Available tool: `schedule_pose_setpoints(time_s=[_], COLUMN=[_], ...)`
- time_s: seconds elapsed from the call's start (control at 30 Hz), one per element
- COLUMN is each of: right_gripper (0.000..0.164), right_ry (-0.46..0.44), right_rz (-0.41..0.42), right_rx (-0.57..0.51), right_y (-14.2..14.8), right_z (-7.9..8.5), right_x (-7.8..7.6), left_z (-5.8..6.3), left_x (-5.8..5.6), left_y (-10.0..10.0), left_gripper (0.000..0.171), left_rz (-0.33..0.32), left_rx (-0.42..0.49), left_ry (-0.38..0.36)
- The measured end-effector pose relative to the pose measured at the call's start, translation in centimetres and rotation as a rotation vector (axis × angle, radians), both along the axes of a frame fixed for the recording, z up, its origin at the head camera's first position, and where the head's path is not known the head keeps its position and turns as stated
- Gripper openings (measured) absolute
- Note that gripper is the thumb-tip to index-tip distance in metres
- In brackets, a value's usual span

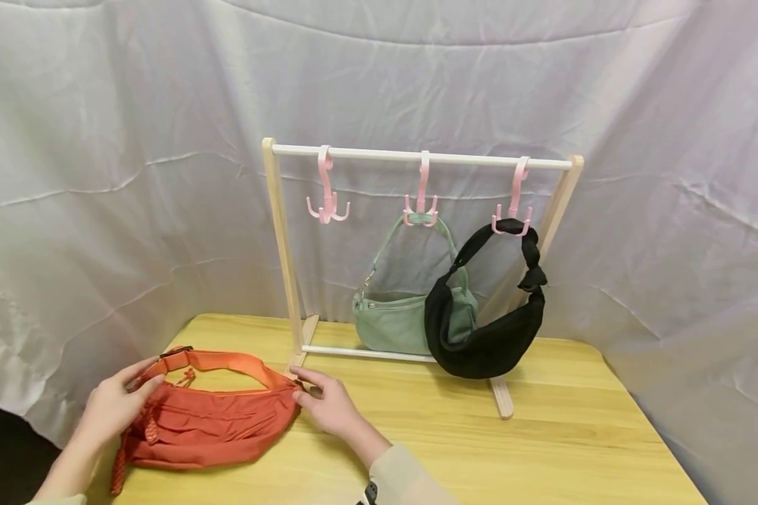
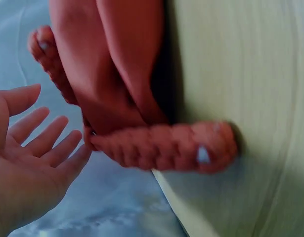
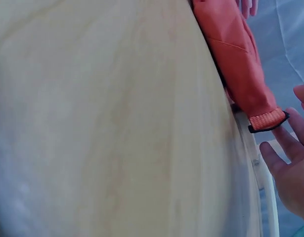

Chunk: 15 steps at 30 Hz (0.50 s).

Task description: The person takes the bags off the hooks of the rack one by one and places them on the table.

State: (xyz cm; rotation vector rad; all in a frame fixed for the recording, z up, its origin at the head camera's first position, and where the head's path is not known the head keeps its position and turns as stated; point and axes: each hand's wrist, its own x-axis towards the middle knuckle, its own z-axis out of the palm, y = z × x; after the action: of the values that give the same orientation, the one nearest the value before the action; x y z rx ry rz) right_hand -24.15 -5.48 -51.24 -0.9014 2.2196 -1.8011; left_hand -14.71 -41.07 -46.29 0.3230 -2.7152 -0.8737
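An orange-red waist bag [image 1: 217, 424] lies on the table at the left, its strap [image 1: 224, 361] looped up behind it. My left hand [image 1: 115, 401] is at the bag's left end; in the left wrist view its fingers [image 2: 53, 143] are spread, close to a braided cord [image 2: 156, 146] hanging off the bag. At the opposite end, my right hand [image 1: 333, 405] touches the corner where strap meets bag. Its fingers [image 3: 288, 144] look extended in the right wrist view, with the tips at the dark-edged end of the strap webbing [image 3: 268, 120].
Behind stands a wooden rack [image 1: 281, 245] with a white top bar [image 1: 379, 154]. A pink hook [image 1: 326, 189] at the left carries nothing. A green handbag [image 1: 391, 326] hangs from the middle hook, and a black shoulder bag [image 1: 489, 351] from the right one, overlapping it. Grey curtains surround the table.
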Motion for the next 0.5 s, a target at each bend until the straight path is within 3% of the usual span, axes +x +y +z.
schedule_pose_setpoints(time_s=[0.5], right_gripper=[0.047], right_ry=[0.021], right_rz=[-0.031], right_rx=[-0.055], right_y=[1.9], right_z=[1.5], right_x=[0.1], left_z=[1.5], left_x=[1.0], left_y=[5.0], left_gripper=[0.060], left_rz=[-0.039], left_rx=[0.101], left_ry=[0.120])
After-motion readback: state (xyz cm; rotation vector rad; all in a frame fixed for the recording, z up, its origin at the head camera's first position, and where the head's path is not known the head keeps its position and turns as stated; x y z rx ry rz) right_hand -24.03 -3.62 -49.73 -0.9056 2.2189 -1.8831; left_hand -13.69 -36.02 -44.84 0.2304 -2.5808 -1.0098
